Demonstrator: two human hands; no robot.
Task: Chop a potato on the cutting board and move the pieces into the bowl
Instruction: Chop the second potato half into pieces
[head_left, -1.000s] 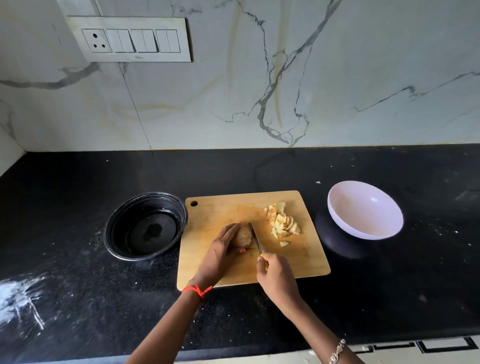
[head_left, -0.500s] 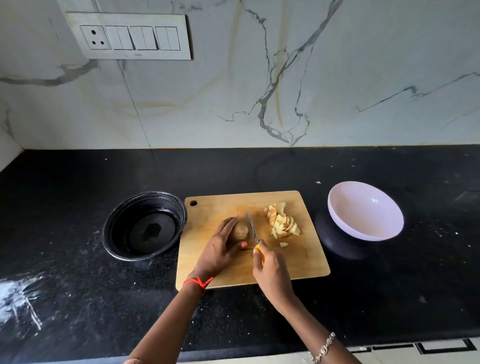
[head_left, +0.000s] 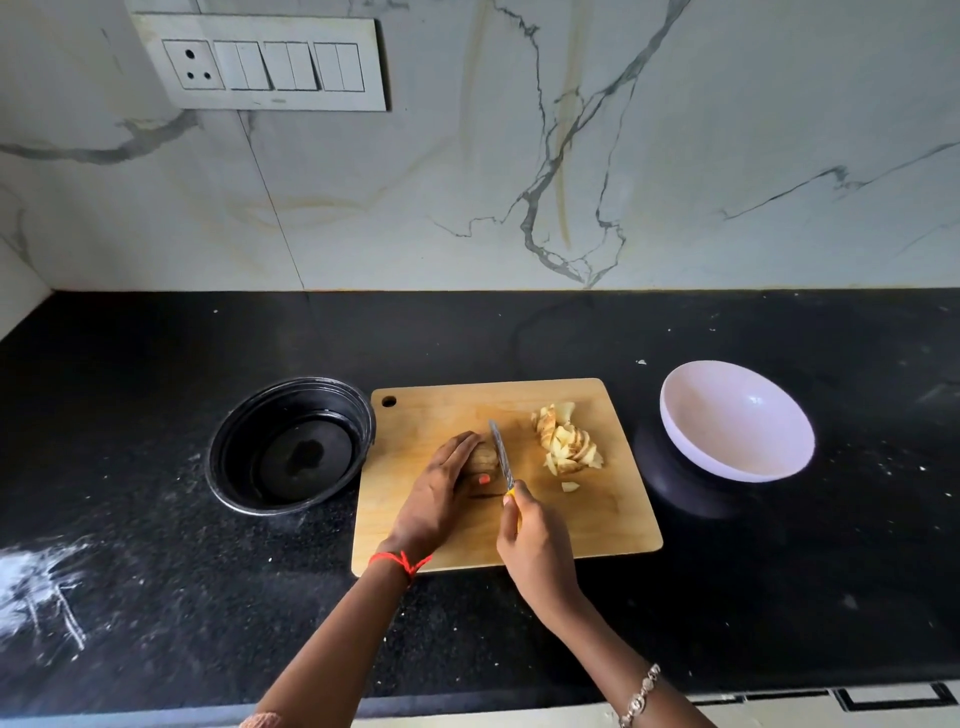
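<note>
A wooden cutting board (head_left: 613, 525) lies on the black counter. My left hand (head_left: 434, 499) presses down on the remaining piece of potato (head_left: 484, 458) near the board's middle. My right hand (head_left: 535, 545) grips the yellow handle of a knife (head_left: 501, 454), whose blade stands against the potato's right face. A pile of cut potato pieces (head_left: 566, 441) lies to the right of the blade, with one loose piece (head_left: 570, 486) in front of it. A white bowl (head_left: 737, 421) sits tilted on the counter to the right of the board, with nothing in it.
A black round container (head_left: 291, 447) stands just left of the board. White powder smears (head_left: 36, 582) mark the counter at the far left. A marble wall with a switch panel (head_left: 260, 62) rises behind. The counter's front edge runs below my arms.
The knife has risen and shifted slightly away from me, then settled against the potato's right side. My left hand stays on the potato. The pile of pieces is unchanged.
</note>
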